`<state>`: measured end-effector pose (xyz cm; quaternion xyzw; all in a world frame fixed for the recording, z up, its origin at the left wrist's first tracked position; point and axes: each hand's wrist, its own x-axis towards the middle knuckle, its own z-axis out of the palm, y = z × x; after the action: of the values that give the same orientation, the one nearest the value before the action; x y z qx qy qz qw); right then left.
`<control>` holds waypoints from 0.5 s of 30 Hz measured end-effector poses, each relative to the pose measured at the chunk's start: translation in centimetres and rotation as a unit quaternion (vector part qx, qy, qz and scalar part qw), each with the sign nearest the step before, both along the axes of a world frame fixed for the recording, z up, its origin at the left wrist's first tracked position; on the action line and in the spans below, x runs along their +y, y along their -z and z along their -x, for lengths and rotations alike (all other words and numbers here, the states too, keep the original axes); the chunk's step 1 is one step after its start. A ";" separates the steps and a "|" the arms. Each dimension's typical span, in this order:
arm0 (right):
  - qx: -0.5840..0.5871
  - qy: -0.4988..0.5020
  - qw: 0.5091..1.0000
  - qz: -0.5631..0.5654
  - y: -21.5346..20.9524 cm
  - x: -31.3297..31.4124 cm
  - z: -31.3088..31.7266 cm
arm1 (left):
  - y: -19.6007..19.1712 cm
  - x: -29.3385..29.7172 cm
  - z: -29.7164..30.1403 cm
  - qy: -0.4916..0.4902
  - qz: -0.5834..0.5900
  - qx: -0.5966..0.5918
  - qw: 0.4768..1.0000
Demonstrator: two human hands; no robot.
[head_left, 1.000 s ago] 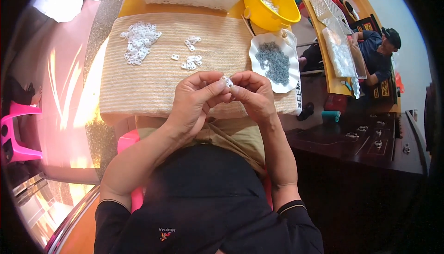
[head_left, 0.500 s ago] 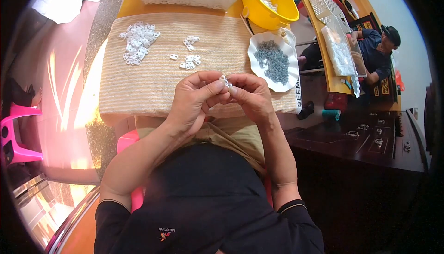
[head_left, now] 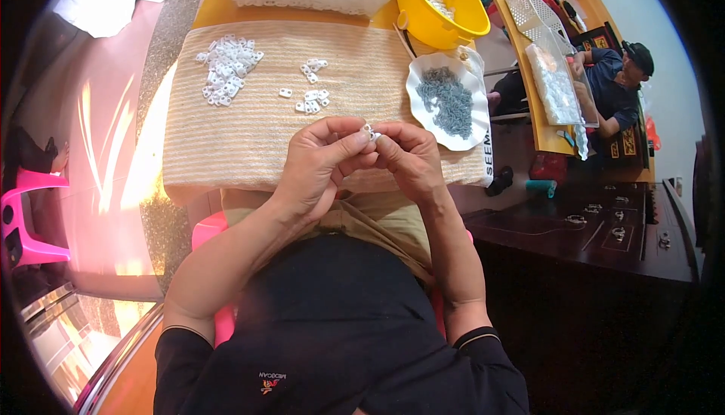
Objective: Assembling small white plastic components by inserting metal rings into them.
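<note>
Left hand (head_left: 326, 151) and right hand (head_left: 409, 154) pinch a small white piece (head_left: 369, 131) from either side — apparently for fine control; a scalloped dish (head_left: 414, 89) corrals grey parts (head_left: 454, 105) — presumably against scattering.

I see a glossy pink plastic stool (head_left: 20, 222) at nine o'clock, a rumpled white bag (head_left: 94, 11) at ten, a perforated white plastic basket (head_left: 526, 13) between one and two, a seated, dark-clothed person (head_left: 610, 83) near two, and dark wooden furniture (head_left: 540, 237) with metal fittings (head_left: 619, 234) toward four.
</note>
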<state>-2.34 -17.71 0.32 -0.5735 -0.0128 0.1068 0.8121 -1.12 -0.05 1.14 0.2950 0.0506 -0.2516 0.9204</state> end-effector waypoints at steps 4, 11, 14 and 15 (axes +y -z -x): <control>0.001 -0.006 1.000 -0.020 -0.1 -0.1 0.0 | 0.1 0.1 0.0 0.008 -0.001 0.000 1.000; -0.016 -0.017 1.000 0.010 0.0 0.1 0.0 | 0.1 0.2 -0.2 0.001 -0.010 -0.002 1.000; -0.018 -0.016 1.000 0.009 0.2 0.0 0.0 | 0.3 0.1 -0.3 0.004 -0.011 0.006 1.000; -0.016 -0.016 1.000 0.003 0.2 -0.1 0.0 | 0.3 0.2 -0.3 0.004 -0.011 0.007 1.000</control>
<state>-2.36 -17.77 0.10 -0.5769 -0.0348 0.1108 0.8085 -0.79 0.10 0.80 0.3037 0.0593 -0.2564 0.9157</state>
